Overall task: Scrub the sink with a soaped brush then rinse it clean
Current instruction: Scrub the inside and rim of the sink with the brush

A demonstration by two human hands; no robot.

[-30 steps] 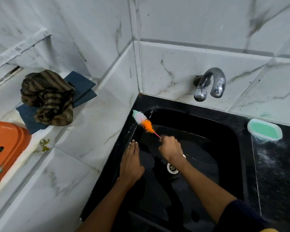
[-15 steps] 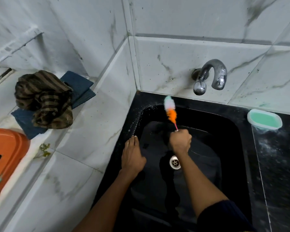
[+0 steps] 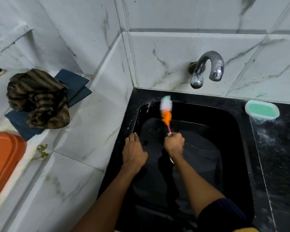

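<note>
The sink (image 3: pixel 238 148) sits in the far corner, tap (image 3: pixel 208 69) on the wall behind it, soap dish (image 3: pixel 262 111) at its far right. Left, cloths (image 3: pixel 38 97) on a ledge, basket (image 3: pixel 5 156) nearer.

You're looking at a glossy black sink (image 3: pixel 238 131), you're holding a brush (image 3: pixel 166 111) showing white, green and orange bristles on a pink stem, mint green soap (image 3: pixel 261 111), brown striped cloth (image 3: pixel 38 97) sitting over navy cloths (image 3: pixel 74 84), orange basket (image 3: pixel 5 158), white grey-veined marble tiles (image 3: pixel 174 52)
</note>
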